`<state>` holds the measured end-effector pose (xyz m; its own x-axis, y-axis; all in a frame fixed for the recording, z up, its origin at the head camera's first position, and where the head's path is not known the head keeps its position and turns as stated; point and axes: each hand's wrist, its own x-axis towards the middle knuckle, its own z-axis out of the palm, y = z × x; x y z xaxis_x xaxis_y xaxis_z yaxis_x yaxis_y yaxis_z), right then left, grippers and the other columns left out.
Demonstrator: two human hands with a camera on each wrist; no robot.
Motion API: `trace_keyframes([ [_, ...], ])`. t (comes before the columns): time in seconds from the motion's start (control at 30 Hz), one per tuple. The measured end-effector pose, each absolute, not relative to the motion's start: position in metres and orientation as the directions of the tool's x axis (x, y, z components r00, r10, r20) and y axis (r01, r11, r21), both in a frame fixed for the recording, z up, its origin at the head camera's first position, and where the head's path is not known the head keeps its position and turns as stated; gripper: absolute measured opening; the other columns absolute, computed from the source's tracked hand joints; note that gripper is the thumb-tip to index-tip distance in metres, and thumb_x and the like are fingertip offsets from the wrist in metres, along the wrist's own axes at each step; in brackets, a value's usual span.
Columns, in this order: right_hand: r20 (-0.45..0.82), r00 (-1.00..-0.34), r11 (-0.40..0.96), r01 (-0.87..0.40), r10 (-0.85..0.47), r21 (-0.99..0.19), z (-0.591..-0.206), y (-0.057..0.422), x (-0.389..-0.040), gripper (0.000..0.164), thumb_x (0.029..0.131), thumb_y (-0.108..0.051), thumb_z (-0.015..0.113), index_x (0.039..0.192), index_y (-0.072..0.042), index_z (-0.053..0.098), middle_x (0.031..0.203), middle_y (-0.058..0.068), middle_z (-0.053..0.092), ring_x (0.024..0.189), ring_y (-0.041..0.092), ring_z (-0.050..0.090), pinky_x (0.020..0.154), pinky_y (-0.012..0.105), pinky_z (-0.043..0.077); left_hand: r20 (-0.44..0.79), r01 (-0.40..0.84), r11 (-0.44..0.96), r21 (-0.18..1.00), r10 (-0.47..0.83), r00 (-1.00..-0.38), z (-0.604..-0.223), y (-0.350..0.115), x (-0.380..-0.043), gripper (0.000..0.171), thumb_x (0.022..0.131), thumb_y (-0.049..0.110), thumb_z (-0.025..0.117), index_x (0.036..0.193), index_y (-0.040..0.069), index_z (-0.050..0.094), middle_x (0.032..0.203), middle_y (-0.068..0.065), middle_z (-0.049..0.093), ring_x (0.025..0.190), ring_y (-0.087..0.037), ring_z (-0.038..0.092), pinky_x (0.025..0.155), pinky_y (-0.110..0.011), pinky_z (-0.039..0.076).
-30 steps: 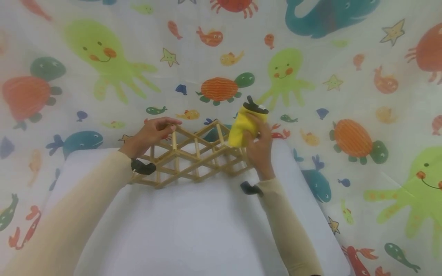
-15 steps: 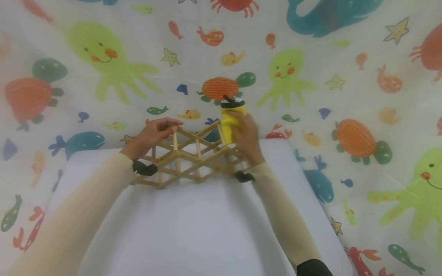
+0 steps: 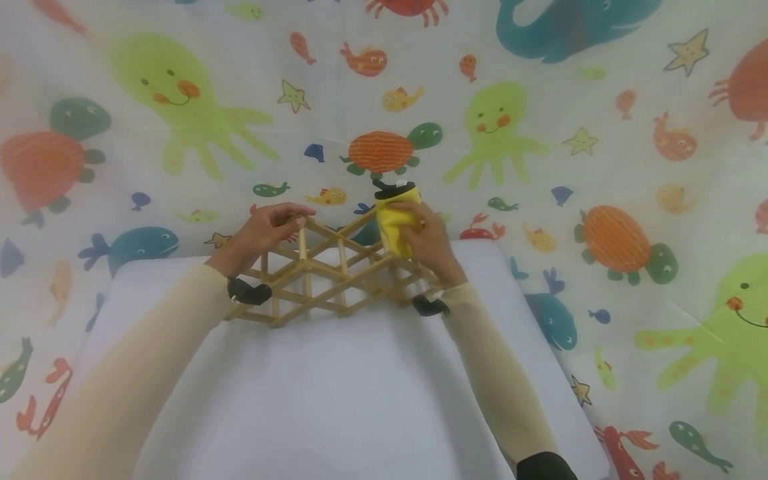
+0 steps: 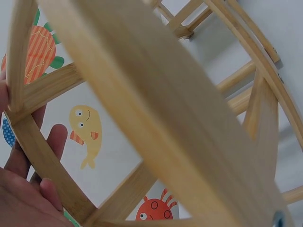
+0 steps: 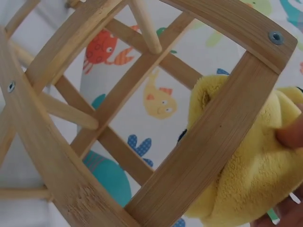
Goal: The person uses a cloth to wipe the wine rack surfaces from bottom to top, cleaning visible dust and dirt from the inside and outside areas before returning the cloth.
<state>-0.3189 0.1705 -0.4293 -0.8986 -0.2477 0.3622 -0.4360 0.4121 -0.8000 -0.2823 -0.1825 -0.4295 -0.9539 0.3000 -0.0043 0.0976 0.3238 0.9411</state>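
Observation:
An expanding wooden lattice rack (image 3: 306, 265), made of crossed slats joined by round dowels, stands at the back of the white table. My left hand (image 3: 259, 235) holds its upper left corner; in the left wrist view, fingers (image 4: 57, 137) show behind a slat. My right hand (image 3: 433, 245) grips a fluffy yellow cloth (image 3: 393, 223) with a black edge at the upper right part of the rack. Seen from the right wrist, the cloth (image 5: 251, 165) lies against a slat (image 5: 203, 135), partly hidden behind it.
Behind the table (image 3: 336, 393) hangs a white curtain (image 3: 240, 133) printed with sea animals. It comes down close behind the rack. Metal fasteners, such as this screw head (image 5: 276, 38), sit at the slat joints.
My right hand has brought the yellow cloth leftward onto the rack, then slightly down along it. My left hand stays at the rack's upper left corner.

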Motion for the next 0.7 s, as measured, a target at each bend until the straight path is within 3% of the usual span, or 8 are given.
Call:
trace_keyframes([
  [0.37,0.491,-0.862,0.41,-0.495,-0.124,-0.766,-0.421,0.173,-0.322,0.053,0.085,0.015,0.064,0.126,-0.017,0.077,0.12,0.016,0.071,0.108,0.028,0.063,0.093,0.038,0.053,-0.018,0.084,0.313,0.946,0.309,-0.951,-0.428,-0.181,-0.286,0.044,0.112,0.036,0.056,0.15,0.015,0.057,0.159,-0.007,0.055,0.141,-0.02,0.052,0.096,-0.02,0.05],
  [0.5,0.43,-0.894,0.402,-0.443,-0.127,-0.801,-0.421,0.17,-0.321,0.054,0.088,0.011,0.063,0.128,-0.023,0.076,0.12,0.012,0.069,0.106,0.026,0.062,0.088,0.038,0.055,-0.024,0.075,0.322,0.944,0.292,-0.956,-0.427,-0.178,-0.284,0.043,0.112,0.036,0.055,0.15,0.017,0.058,0.159,-0.005,0.055,0.143,-0.021,0.051,0.099,-0.021,0.05],
  [0.6,0.361,-0.922,0.4,-0.386,-0.14,-0.831,-0.426,0.169,-0.317,0.055,0.091,0.007,0.062,0.13,-0.03,0.075,0.122,0.008,0.067,0.104,0.024,0.06,0.08,0.036,0.057,-0.013,0.08,0.342,0.936,0.263,-0.965,-0.427,-0.175,-0.279,0.042,0.112,0.036,0.054,0.151,0.019,0.058,0.16,-0.004,0.055,0.146,-0.024,0.05,0.11,-0.032,0.049],
  [0.7,0.358,-0.92,0.417,-0.392,-0.162,-0.82,-0.432,0.17,-0.312,0.055,0.091,0.006,0.062,0.131,-0.029,0.074,0.127,0.006,0.068,0.106,0.024,0.059,0.082,0.036,0.055,0.007,0.082,0.354,0.932,0.209,-0.978,-0.428,-0.174,-0.27,0.044,0.112,0.036,0.056,0.152,0.019,0.058,0.162,-0.006,0.053,0.149,-0.029,0.048,0.12,-0.048,0.043],
])
